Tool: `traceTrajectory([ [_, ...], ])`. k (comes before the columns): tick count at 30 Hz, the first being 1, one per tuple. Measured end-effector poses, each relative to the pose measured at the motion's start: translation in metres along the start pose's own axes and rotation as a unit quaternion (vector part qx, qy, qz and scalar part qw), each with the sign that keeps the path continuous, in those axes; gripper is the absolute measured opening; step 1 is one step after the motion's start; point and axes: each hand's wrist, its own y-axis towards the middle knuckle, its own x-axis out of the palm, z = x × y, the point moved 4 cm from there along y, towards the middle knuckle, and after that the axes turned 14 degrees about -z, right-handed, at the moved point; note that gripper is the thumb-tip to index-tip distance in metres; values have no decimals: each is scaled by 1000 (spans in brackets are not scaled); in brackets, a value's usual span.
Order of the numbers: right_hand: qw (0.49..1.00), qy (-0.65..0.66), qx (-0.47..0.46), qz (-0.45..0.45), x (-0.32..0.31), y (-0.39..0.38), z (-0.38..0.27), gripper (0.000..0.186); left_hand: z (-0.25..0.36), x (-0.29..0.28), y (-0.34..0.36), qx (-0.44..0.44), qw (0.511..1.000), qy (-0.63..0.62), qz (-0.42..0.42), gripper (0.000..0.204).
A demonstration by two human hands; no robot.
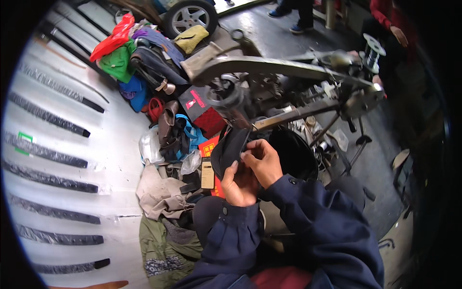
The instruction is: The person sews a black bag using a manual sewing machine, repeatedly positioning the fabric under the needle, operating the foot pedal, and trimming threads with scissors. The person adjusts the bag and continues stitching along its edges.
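A black shoe point(224, 153) is held up in front of me, just under the head of an old metal shoe-stitching machine point(269, 67). My left hand point(239, 187) supports it from below with the thumb raised along its side; the other fingers are partly hidden. On the shoe's right edge, the thumb and fingers of my right hand point(263, 163) pinch together. Anything small between those fingertips is too hard to make out. The machine's lower arm point(298, 113) reaches in from the right, close above my right hand.
A black bucket point(296, 151) stands right of my hands. Left of them lie a phone point(207, 174), a dark box point(197, 103), bags and cloths point(166, 190). Several plastic-wrapped dark strips point(53, 176) line the white surface. A car wheel point(191, 18) and other people point(298, 19) are farther off.
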Motion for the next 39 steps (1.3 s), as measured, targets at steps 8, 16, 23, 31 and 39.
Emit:
traceTrajectory([
  [8, 995, 88, 35, -19, 0, 6, -1, 18, 2, -6, 0, 12, 998, 35, 55, 36],
  [16, 995, 85, 36, -26, -3, 9, 1, 12, -2, -5, 1, 50, 996, 51, 48, 41],
  [23, 997, 72, 15, -34, -5, 8, -6, 12, -2, 5, 2, 102, 989, 78, 69, 40],
  [31, 995, 99, 14, -18, -4, 10, -11, 7, -3, 2, 2, 125, 985, 71, 93, 32],
  [39, 998, 60, 20, -22, -3, 14, -10, 25, -6, 0, 2, 143, 987, 42, 65, 22],
])
